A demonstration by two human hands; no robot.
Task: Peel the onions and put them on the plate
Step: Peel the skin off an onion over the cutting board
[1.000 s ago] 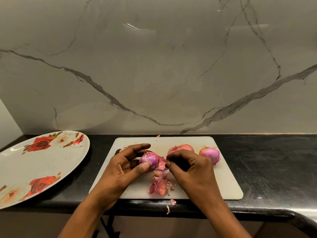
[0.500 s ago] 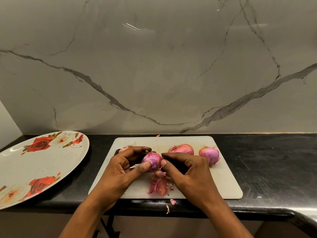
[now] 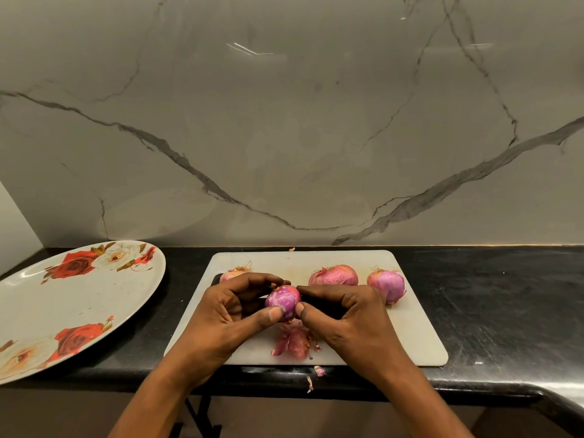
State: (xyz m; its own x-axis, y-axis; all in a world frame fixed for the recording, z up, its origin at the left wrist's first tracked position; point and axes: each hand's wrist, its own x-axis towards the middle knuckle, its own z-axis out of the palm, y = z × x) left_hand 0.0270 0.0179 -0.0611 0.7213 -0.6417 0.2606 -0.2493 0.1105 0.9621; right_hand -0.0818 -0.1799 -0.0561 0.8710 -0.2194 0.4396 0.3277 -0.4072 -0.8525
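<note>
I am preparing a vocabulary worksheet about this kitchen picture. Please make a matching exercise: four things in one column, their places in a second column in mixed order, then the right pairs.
Things
1. loose peels
2. plate
3. rightmost onion
4. held onion

Places
A. left of the cutting board, no onion on it
B. on the board's far right part
C. gripped between the left hand and the right hand
D. on the board's near part, below both hands

Pairs: 1-D; 2-A; 3-B; 4-C

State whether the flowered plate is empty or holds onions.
Empty: the plate shows only its printed rose pattern across its whole visible surface.
</note>
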